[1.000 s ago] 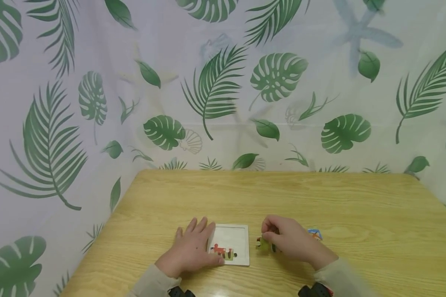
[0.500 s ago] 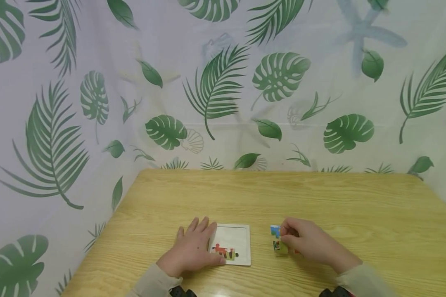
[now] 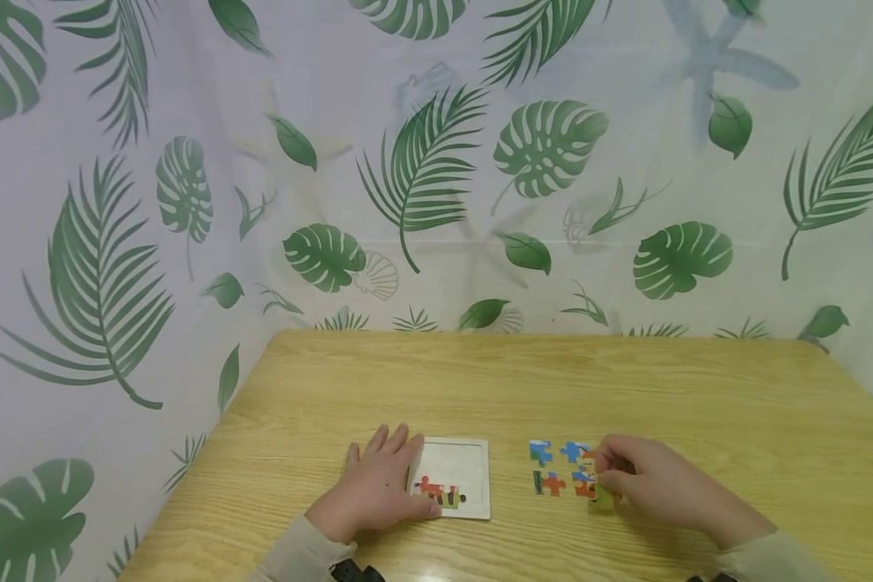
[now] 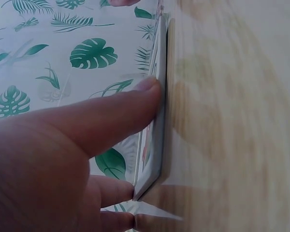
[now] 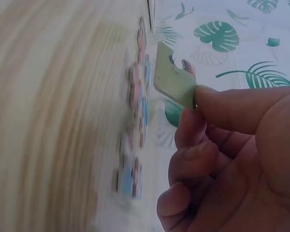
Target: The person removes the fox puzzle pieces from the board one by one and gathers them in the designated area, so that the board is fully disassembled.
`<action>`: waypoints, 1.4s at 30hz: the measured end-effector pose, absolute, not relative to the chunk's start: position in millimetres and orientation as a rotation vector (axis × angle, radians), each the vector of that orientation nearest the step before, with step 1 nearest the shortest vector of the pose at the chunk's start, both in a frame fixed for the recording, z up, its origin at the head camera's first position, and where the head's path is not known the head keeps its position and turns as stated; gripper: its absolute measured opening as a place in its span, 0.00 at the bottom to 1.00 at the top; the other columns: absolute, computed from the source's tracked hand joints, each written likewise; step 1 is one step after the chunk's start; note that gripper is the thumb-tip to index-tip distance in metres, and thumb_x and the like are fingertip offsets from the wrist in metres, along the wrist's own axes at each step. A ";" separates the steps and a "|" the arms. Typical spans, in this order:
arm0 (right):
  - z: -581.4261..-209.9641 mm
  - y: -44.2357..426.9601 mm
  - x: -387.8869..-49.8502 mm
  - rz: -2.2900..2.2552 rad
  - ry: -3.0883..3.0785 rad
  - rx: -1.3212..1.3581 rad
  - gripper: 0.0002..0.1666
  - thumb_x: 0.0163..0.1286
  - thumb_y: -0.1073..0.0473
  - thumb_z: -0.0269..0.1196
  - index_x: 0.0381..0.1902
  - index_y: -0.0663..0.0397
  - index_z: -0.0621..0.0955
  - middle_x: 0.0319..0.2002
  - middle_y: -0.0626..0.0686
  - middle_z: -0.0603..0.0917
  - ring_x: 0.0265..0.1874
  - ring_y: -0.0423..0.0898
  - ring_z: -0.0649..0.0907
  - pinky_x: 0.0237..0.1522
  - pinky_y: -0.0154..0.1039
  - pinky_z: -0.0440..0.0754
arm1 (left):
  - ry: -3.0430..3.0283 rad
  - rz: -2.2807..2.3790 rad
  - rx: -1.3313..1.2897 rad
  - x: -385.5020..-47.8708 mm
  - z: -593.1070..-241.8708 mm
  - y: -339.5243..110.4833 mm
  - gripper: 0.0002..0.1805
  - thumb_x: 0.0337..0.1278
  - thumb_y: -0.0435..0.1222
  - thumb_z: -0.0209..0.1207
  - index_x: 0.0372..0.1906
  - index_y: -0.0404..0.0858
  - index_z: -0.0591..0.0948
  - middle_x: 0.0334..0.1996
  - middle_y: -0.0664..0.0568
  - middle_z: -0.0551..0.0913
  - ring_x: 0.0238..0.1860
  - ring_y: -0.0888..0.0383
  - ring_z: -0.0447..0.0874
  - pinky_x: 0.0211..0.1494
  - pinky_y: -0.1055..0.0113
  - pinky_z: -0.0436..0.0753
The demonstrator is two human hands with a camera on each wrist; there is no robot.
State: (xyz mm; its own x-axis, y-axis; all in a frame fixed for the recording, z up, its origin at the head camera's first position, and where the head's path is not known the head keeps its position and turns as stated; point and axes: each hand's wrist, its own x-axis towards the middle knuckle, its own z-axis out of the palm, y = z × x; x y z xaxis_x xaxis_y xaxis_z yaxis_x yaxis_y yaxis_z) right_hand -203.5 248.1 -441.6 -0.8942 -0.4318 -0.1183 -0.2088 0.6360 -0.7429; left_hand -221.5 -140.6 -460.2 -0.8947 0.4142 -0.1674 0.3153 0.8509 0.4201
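A white square frame (image 3: 473, 478) lies on the table, with joined red and green puzzle pieces (image 3: 440, 493) along its lower left. My left hand (image 3: 374, 489) rests over the frame's left side, fingers spread, the thumb on its near edge; the left wrist view shows that thumb (image 4: 121, 113) against the rim. To the right, my right hand (image 3: 647, 477) pinches a green puzzle piece (image 3: 600, 503) between thumb and index finger. In the right wrist view this piece (image 5: 173, 79) is raised off the table, beside the loose pieces.
Loose blue and orange pieces (image 3: 550, 484) lie right of the frame, some partly behind the pinched piece and my right hand. The wooden table (image 3: 516, 380) reaches back to a leaf-printed cloth (image 3: 436, 299).
My right hand has moved right with the green piece, uncovering several loose pieces between it and the frame. My left hand stays on the frame.
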 end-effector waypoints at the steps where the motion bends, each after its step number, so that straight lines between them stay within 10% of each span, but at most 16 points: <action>1: -442.1 251.2 -203.0 -1.100 2.583 -0.516 0.06 0.77 0.57 0.60 0.37 0.51 0.76 0.29 0.49 0.79 0.25 0.43 0.76 0.27 0.38 0.75 | 2.777 0.566 0.556 -221.5 -459.9 -140.5 0.58 0.49 0.68 0.65 0.80 0.42 0.61 0.79 0.41 0.53 0.79 0.36 0.42 0.68 0.24 0.43; 42: -466.9 287.8 -178.4 -0.919 2.630 -0.411 0.08 0.72 0.53 0.66 0.36 0.48 0.78 0.29 0.44 0.79 0.26 0.38 0.73 0.29 0.36 0.71 | 2.776 0.575 0.575 -221.9 -461.1 -141.6 0.57 0.50 0.68 0.65 0.80 0.42 0.61 0.79 0.40 0.53 0.78 0.35 0.43 0.68 0.24 0.44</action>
